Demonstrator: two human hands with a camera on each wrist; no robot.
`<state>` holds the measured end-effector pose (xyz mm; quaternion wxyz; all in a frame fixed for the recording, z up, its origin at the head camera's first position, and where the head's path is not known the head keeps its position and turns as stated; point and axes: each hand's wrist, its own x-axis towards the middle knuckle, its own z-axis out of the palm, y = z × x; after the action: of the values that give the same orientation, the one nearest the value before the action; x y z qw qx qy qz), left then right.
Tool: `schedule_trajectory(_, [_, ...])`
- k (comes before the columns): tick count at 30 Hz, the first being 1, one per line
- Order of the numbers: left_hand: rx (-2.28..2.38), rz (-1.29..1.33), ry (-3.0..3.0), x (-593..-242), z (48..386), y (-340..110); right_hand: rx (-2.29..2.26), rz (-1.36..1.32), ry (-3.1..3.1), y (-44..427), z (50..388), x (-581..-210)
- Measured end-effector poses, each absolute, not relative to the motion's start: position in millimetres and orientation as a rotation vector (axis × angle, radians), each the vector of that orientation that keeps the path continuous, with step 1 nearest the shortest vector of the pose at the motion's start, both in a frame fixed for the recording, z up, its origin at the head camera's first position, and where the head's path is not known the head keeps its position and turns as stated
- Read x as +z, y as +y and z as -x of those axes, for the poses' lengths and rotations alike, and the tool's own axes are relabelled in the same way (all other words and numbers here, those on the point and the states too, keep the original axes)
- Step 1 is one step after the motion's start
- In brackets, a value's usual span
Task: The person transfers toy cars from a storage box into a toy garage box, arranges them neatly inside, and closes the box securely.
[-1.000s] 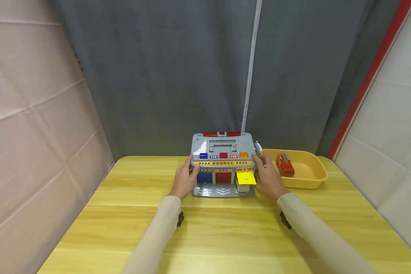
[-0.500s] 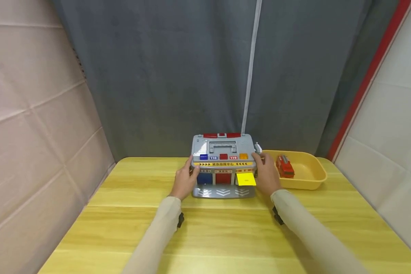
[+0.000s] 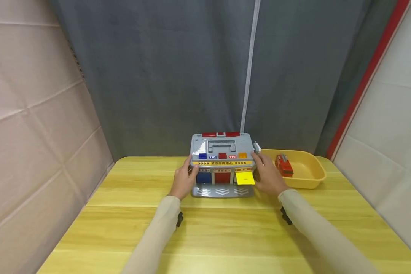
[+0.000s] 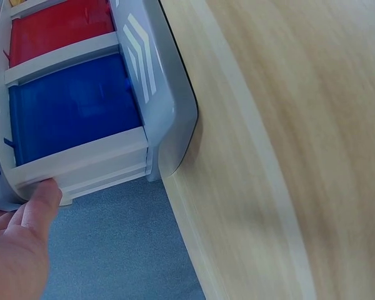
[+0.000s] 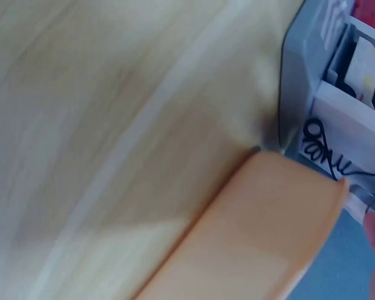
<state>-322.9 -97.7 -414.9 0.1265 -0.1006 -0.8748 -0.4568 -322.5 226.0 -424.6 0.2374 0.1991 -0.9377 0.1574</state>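
Note:
A grey toy station point(image 3: 200, 146) has a blue door point(image 3: 204, 177), a red door point(image 3: 222, 177) and a raised yellow flap point(image 3: 244, 178). My left hand point(image 3: 183, 180) grips its left side, with the thumb against the pale side wall point(image 4: 100, 161) in the left wrist view. At the right side, my right hand point(image 3: 270, 177) has one finger on the roof edge and the thumb low beside the flap. The right wrist view shows a white toy vehicle point(image 5: 364, 67) inside the bay, a fingertip beside it; most of this hand is out of that view.
Right of the station, a yellow tray point(image 3: 306, 167) holds a red toy truck point(image 3: 284, 166). A coiled black cord point(image 5: 325, 150) hangs by the station's side wall. Behind the wooden table point(image 3: 219, 236) is a grey curtain point(image 3: 164, 76).
The white vehicle stuck out below the yellow flap one second ago and has gone back into the bay. My right hand shifted inward, then slightly outward. My left hand stayed in place.

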Motion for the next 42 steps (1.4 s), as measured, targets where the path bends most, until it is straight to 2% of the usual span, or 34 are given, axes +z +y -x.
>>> schedule_trajectory(16, [-1.336, 0.291, -2.554, -416.0, 324.3, -97.9, 0.532, -0.731, -2.800, 245.2, 313.2, -399.2])
schedule_trajectory(35, [-1.345, 0.309, -2.538, -417.1, 325.1, -97.8, 0.537, -0.587, -2.870, 233.2, 310.3, -379.1])
schedule_trajectory(42, [-1.319, 0.302, -2.545, -417.3, 325.4, -97.3, 0.483, -0.591, -2.863, 231.2, 314.5, -381.9])
